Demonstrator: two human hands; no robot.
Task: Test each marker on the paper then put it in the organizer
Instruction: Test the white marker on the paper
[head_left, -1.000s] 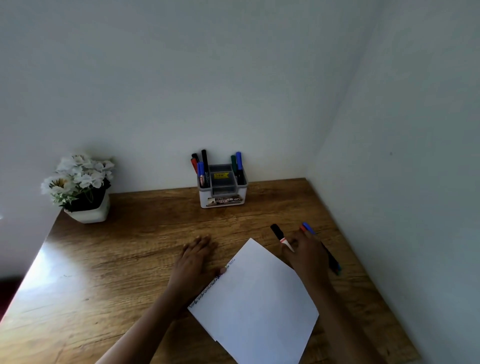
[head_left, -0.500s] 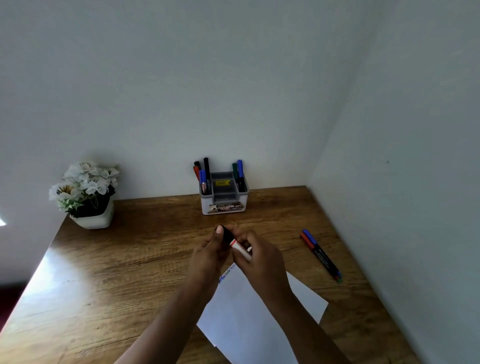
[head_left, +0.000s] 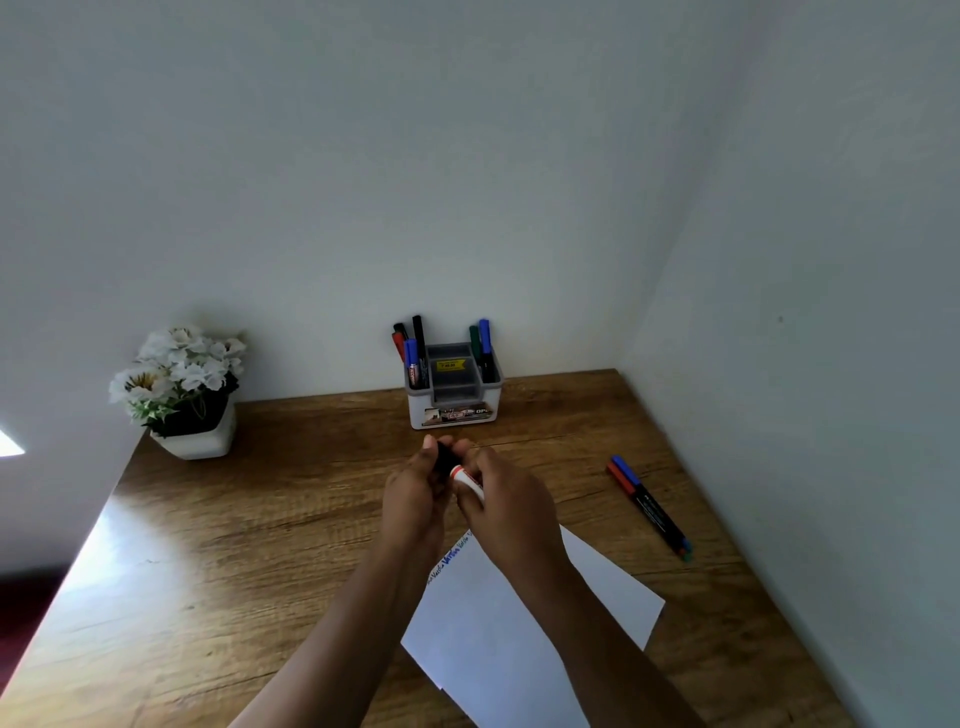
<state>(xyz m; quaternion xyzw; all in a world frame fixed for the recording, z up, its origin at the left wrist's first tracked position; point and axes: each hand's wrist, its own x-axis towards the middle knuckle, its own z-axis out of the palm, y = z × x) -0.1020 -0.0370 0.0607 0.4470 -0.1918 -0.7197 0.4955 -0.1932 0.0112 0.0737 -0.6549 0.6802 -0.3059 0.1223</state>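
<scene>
Wooden bench (head_left: 260, 545): left hand (head_left: 415, 488) and right hand (head_left: 511, 506) both grip one black-capped white marker (head_left: 465, 478) above one white paper sheet (head_left: 498, 623); two slim markers (head_left: 649, 506) lie right; six upright markers (head_left: 418, 343) stand in one grey-white organizer (head_left: 454, 413).

White flowers (head_left: 179, 364) in a white pot (head_left: 200, 442) at the wooden desk's (head_left: 249, 551) far left corner, near the wall (head_left: 467, 182)

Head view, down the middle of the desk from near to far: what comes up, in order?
Paper → marker, gripped by the left hand and right hand → organizer.
</scene>
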